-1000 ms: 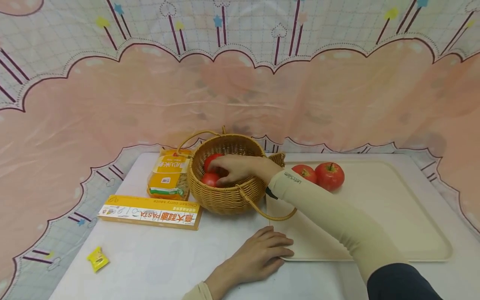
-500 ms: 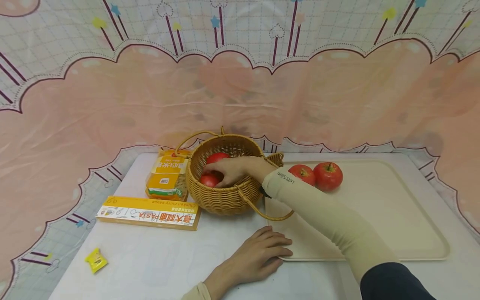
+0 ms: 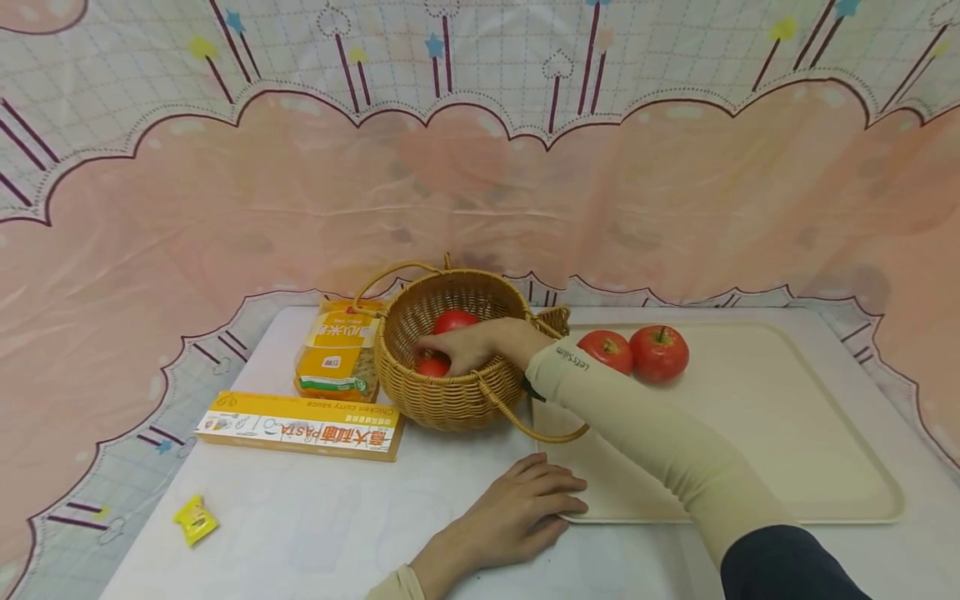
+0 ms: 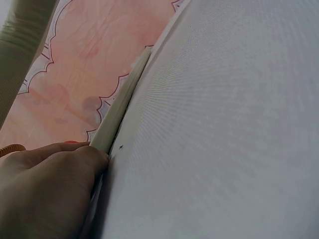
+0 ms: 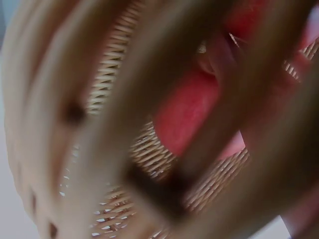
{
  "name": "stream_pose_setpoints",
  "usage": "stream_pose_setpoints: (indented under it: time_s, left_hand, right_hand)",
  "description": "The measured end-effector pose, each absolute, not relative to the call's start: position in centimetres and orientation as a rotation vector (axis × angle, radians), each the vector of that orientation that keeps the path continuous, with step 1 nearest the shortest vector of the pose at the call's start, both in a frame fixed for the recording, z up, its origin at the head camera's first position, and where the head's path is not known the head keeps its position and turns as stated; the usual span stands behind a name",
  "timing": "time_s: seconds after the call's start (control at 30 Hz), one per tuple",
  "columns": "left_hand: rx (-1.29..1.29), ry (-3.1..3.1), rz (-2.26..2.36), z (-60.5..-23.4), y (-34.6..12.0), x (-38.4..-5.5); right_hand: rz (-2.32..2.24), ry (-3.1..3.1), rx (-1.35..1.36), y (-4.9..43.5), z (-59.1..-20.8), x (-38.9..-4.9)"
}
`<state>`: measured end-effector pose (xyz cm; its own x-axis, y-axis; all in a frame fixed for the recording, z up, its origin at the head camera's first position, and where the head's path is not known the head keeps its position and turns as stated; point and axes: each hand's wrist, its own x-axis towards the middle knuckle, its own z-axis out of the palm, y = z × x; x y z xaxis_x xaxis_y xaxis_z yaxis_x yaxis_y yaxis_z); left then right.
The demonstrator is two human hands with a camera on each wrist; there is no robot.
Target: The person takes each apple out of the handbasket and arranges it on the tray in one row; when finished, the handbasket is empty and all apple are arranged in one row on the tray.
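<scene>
My right hand (image 3: 474, 343) reaches over the near rim into a woven wicker basket (image 3: 450, 408). Its fingers are bent around the nearer red apple (image 3: 433, 367), partly hidden by the hand. Behind it in the basket lies another red apple (image 3: 456, 320). Through the blurred weave, the right wrist view shows a red apple (image 5: 184, 114) inside. My left hand (image 3: 517, 508) lies palm down, its fingers spread over the near left corner of a cream tray (image 3: 750, 433). In the left wrist view, the left thumb sits against the tray's edge (image 4: 117, 117).
Two red apples (image 3: 659, 353) sit on the tray's far left part, one partly behind the right sleeve. Left of the basket lie a yellow food bag (image 3: 337, 350) and a pasta box (image 3: 300, 425). A yellow wrapped candy (image 3: 197, 521) lies nearer.
Inside the basket the right hand has shifted down toward the nearer apple, its fingers now over it. The farther apple has moved right. The left hand stays put.
</scene>
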<state>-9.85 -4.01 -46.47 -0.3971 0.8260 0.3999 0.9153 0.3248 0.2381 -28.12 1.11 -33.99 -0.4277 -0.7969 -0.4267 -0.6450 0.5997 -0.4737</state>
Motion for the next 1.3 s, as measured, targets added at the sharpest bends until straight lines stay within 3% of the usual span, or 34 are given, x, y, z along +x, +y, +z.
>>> stream_pose_setpoints:
  time_s: [0.67, 1.3]
  left_hand:
    - [-1.598, -2.399, -0.657, -46.1, -3.8, -9.6]
    - [-1.588, -2.4, -0.644, -46.4, -4.1, -9.7]
  right_hand:
    - [-0.283, 2.245, -1.132, 1.7, -33.5, -27.8]
    - [-0.696, 2.387, -1.12, 5.6, -31.6, -27.5]
